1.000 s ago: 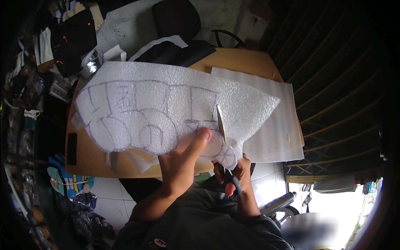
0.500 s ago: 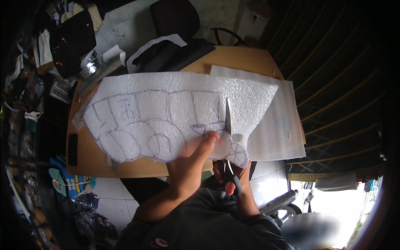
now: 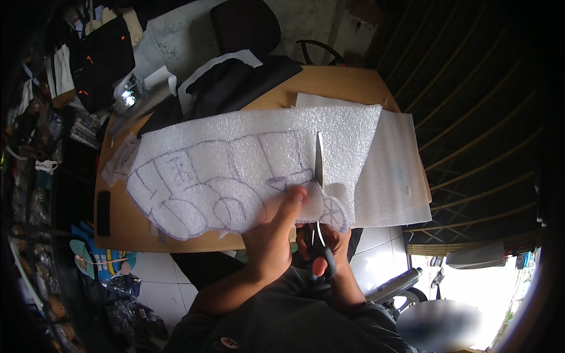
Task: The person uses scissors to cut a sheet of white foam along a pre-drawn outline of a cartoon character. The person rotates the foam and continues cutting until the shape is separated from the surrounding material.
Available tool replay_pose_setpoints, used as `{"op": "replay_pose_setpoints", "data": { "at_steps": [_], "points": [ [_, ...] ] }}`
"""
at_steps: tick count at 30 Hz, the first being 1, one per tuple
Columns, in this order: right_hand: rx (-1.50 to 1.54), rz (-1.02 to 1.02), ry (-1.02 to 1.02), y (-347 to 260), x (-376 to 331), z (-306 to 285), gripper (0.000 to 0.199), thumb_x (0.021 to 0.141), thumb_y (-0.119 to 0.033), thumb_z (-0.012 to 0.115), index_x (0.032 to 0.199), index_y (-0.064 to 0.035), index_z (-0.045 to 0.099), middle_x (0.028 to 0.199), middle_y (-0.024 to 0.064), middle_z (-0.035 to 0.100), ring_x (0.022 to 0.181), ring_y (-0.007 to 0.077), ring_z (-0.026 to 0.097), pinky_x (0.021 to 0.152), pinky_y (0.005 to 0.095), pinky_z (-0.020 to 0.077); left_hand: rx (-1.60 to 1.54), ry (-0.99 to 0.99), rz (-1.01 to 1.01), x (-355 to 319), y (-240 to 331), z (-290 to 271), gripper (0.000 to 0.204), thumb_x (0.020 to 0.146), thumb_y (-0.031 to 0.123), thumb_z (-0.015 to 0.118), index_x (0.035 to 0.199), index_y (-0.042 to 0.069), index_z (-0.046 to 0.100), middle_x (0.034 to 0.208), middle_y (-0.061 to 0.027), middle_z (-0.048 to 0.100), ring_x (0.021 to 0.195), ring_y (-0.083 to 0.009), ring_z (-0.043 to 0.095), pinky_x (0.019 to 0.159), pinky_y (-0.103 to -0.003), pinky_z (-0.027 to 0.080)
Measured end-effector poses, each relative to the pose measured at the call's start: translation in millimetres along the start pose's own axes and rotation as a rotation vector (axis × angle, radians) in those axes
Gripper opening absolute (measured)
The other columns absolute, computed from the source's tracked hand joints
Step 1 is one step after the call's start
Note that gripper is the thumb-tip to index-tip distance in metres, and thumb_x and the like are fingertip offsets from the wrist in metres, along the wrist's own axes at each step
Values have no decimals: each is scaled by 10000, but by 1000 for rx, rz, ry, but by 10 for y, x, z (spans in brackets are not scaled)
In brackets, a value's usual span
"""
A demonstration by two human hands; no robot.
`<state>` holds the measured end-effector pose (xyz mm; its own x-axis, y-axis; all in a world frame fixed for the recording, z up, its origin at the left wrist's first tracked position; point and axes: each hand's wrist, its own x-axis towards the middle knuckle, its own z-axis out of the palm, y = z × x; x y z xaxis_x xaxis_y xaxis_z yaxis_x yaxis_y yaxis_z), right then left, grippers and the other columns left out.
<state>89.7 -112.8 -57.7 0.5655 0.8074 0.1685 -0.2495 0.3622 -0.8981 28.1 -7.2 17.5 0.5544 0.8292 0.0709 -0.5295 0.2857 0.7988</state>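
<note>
A white foam sheet [image 3: 218, 159] with a vehicle outline drawn in dark purple pen is held up above the table. My left hand [image 3: 272, 238] grips its lower edge, thumb on top and the other fingers hidden beneath. In my right hand [image 3: 326, 250] are scissors [image 3: 319, 162] with dark handles, held below the sheet. One blade shows above the foam, pointing away from me, beside the drawn wheel at the outline's right end. The lower blade is mostly hidden by the sheet.
More foam sheeting [image 3: 391, 170] lies on the wooden table [image 3: 138, 229] at the right. Black fabric [image 3: 235, 82] covers the far side. A dark flat object [image 3: 103, 213] rests at the left edge. A black chair [image 3: 246, 26] stands behind the table.
The foam sheet has tilted, its left end coming nearer to me and its right end shifting left. Both hands and the scissors have moved slightly with it.
</note>
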Motion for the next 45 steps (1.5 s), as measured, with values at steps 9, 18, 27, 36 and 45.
{"op": "replay_pose_setpoints", "data": {
  "at_steps": [9, 18, 27, 36, 45],
  "points": [
    [-21, -4, 64, -4, -21, 4, 701, 534, -411, 850, 974, 60, 574, 704, -7, 550, 633, 66, 493, 556, 214, 401, 41, 6, -9, 26, 8, -17, 181, 822, 109, 682, 949, -14, 645, 900, -46, 646, 844, -114, 590, 776, -247, 442],
    [-355, -65, 35, -22, 23, -218, 771, 487, -645, 792, 878, -8, 602, 606, -34, 561, 543, 75, 506, 528, 225, 394, 271, -55, -158, 150, 182, -181, 396, 768, -32, 641, 1138, 2, 502, 992, -71, 569, 883, -139, 564, 823, -264, 459],
    [-418, -67, -33, 3, 18, -272, 785, 478, -618, 813, 908, 5, 607, 623, -23, 569, 568, 81, 519, 560, 227, 399, 328, -100, -103, 185, 221, -261, 391, 748, -53, 648, 1112, -9, 512, 997, -81, 571, 855, -137, 588, 780, -266, 496],
    [-382, -19, -6, -17, -14, -253, 825, 449, -594, 833, 949, 24, 612, 704, 13, 597, 631, 104, 549, 598, 237, 427, 338, -157, -51, 236, 304, -285, 187, 754, 69, 732, 898, -17, 650, 862, -62, 653, 772, -131, 621, 704, -259, 495],
    [-358, -7, -73, -215, 46, -258, 829, 448, -577, 842, 966, 30, 615, 695, 30, 596, 611, 106, 573, 563, 227, 435, 340, -237, -26, 297, 481, -265, 177, 752, 18, 717, 912, -26, 652, 858, -77, 664, 787, -132, 637, 705, -254, 519]
  ]
}}
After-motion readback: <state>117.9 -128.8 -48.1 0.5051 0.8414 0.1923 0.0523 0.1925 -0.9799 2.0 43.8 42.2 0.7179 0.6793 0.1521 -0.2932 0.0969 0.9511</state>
